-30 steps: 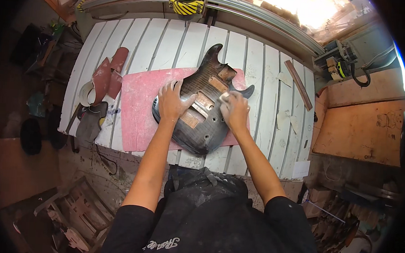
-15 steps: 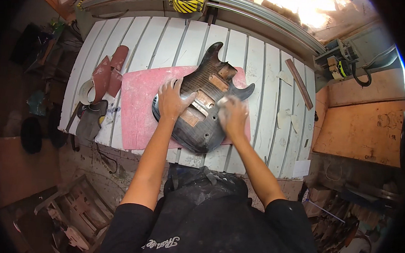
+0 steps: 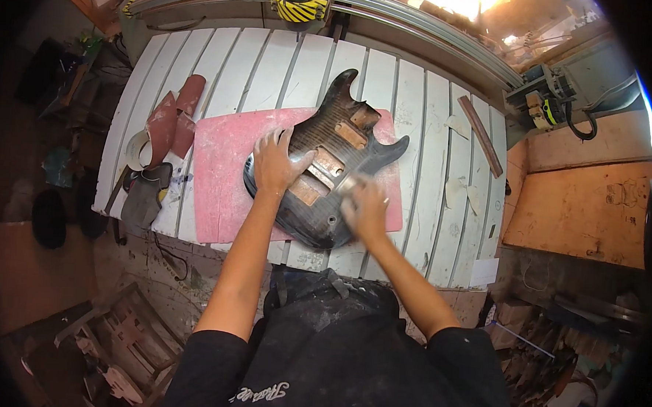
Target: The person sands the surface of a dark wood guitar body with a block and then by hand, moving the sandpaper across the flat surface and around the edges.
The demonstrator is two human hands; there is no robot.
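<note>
A dark electric guitar body [image 3: 329, 120] with visible wood grain and bare-wood cavities lies on a pink cloth [image 3: 220, 176]. My left hand [image 3: 275, 164] rests flat on its left side, fingers spread and dusty, thumb out toward the middle cavity. On the right side of the body, my right hand [image 3: 368, 208] is blurred by motion, its fingers bent down against the surface. A small pale thing shows under those fingertips, too smeared to name.
White slatted table [image 3: 223, 58] beneath. At left are reddish sandpaper sheets [image 3: 162, 126], a tape-like roll [image 3: 138, 149] and a dark grey tool [image 3: 146, 198]. A brown wooden strip [image 3: 481, 136] lies at right. A metal rail [image 3: 424, 28] runs behind.
My right hand has shifted slightly down and left along the guitar body, still touching it. My left hand and the body have stayed nearly in place.
</note>
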